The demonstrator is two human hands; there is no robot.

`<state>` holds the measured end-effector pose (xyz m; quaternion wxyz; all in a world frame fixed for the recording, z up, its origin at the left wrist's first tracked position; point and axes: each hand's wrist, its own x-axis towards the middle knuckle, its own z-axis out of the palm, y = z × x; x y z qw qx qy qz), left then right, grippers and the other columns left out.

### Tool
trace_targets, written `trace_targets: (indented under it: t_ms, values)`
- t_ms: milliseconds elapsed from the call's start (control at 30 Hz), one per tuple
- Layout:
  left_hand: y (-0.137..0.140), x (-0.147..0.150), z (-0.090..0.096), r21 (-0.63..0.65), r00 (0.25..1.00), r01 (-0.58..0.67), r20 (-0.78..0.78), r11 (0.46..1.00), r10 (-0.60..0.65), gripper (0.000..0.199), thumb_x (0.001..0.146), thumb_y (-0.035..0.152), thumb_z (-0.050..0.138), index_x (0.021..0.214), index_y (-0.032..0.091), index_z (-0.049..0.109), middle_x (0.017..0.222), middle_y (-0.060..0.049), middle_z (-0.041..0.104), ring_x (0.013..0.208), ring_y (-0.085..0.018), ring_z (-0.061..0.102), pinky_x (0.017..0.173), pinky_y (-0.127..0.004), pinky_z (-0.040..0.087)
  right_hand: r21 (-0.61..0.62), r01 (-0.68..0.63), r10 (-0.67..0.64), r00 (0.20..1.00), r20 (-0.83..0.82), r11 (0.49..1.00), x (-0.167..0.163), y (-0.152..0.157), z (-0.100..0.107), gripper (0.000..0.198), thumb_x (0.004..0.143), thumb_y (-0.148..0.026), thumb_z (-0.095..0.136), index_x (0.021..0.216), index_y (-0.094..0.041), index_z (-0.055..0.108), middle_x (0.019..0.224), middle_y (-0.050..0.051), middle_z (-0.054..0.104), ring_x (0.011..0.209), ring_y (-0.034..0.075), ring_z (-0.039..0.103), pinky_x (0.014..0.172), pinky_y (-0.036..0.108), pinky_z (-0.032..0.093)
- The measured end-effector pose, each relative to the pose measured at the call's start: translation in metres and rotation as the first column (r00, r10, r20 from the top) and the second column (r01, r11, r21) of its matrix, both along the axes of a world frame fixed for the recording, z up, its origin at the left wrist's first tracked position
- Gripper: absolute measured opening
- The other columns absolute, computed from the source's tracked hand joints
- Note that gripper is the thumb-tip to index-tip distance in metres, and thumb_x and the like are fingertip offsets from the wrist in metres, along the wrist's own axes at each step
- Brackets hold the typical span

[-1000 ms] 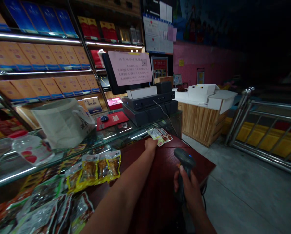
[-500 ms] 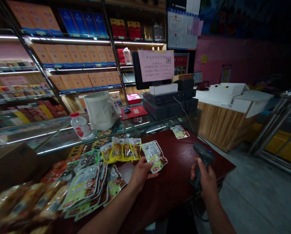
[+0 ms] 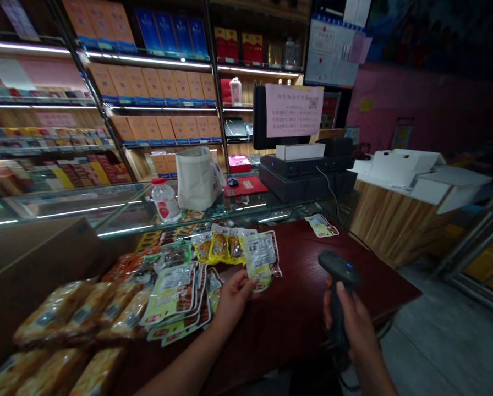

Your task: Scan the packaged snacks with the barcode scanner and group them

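Observation:
My left hand [image 3: 235, 297] is closed on the lower corner of a green and white snack pouch [image 3: 262, 256], its printed back facing up. Wrapped in my right hand [image 3: 351, 316] is a dark barcode scanner [image 3: 338, 269] with a small blue light; its head points left toward the pouch. Left of my left hand lies a fanned stack of similar pouches [image 3: 174, 294]. Behind the held pouch sit yellow-edged snack packs [image 3: 220, 246]. A single pouch [image 3: 321, 225] rests apart at the far side of the red-brown table [image 3: 296, 308].
Wrapped bread packs [image 3: 60, 308] and a cardboard box [image 3: 36, 247] occupy the left. On the glass counter [image 3: 118, 212] stand a red-capped bottle [image 3: 164, 201], a white bag [image 3: 197, 179] and a monitor [image 3: 261, 118] with a pink notice. A metal railing [image 3: 473, 236] is at right.
The view has swung left, so the scene sits further right, with more bread packs showing. The held pouch is raised and tilted more upright. Both hands keep their holds.

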<state>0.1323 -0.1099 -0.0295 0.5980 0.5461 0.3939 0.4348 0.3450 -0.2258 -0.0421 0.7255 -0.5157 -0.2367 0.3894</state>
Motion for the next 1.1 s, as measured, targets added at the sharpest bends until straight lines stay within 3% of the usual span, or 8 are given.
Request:
trace_targets:
  t_ms: [100,200,333,733,933,1100]
  values:
    - [-0.001,0.000,-0.004,0.051,1.000,0.012,-0.008,0.999,-0.012,0.045,0.069,0.056,0.076,0.090,0.016,0.071,0.082,-0.005,0.074,0.076,-0.022,0.069,0.068,-0.031,0.056,-0.050,-0.117,0.121,0.989,0.084,0.992,-0.027,-0.010,0.020,0.053,0.083,-0.069,0.061,0.097,-0.018,0.061,0.051,-0.005,0.054,0.039,0.010,0.046,0.038,0.020,0.039]
    - [-0.004,-0.001,-0.005,0.159,0.999,0.005,-0.038,0.987,0.001,0.038,0.076,0.053,0.070,0.088,0.016,0.072,0.082,-0.005,0.073,0.078,-0.021,0.066,0.073,-0.030,0.053,-0.050,-0.231,0.236,0.953,0.188,0.972,-0.047,-0.017,0.040,0.048,0.085,-0.067,0.060,0.086,-0.019,0.061,0.055,-0.002,0.058,0.040,0.008,0.045,0.042,0.020,0.039]
    - [-0.004,-0.004,-0.007,0.225,0.997,0.005,-0.073,0.974,0.011,0.035,0.082,0.049,0.065,0.091,0.016,0.071,0.080,-0.004,0.071,0.075,-0.019,0.063,0.072,-0.028,0.050,-0.092,-0.333,0.344,0.881,0.324,0.938,-0.062,-0.019,0.052,0.051,0.088,-0.068,0.054,0.074,-0.018,0.059,0.047,-0.004,0.050,0.042,0.009,0.045,0.046,0.021,0.039]
    - [-0.003,-0.006,-0.010,0.316,0.984,-0.021,-0.163,0.949,0.076,0.028,0.086,0.042,0.061,0.088,0.015,0.071,0.073,-0.001,0.066,0.071,-0.017,0.058,0.067,-0.025,0.044,-0.096,-0.317,0.330,0.883,0.335,0.944,-0.068,-0.019,0.052,0.052,0.088,-0.068,0.054,0.071,-0.019,0.058,0.052,-0.002,0.055,0.040,0.008,0.044,0.044,0.022,0.037]
    - [-0.004,-0.006,-0.009,0.344,0.985,-0.007,-0.161,0.939,0.066,0.029,0.086,0.043,0.059,0.092,0.017,0.072,0.082,-0.003,0.070,0.082,-0.020,0.063,0.076,-0.028,0.048,-0.111,-0.319,0.337,0.873,0.352,0.941,-0.065,-0.023,0.052,0.054,0.088,-0.069,0.052,0.069,-0.019,0.057,0.049,-0.003,0.052,0.039,0.009,0.044,0.045,0.022,0.038]
    - [-0.012,-0.009,0.008,0.372,0.983,-0.065,-0.138,0.926,0.125,0.030,0.086,0.045,0.060,0.091,0.018,0.072,0.083,-0.004,0.071,0.084,-0.020,0.065,0.077,-0.028,0.051,-0.127,-0.330,0.354,0.881,0.313,0.935,-0.054,-0.030,0.044,0.049,0.088,-0.067,0.055,0.076,-0.020,0.059,0.054,-0.002,0.056,0.043,0.011,0.048,0.047,0.023,0.040]
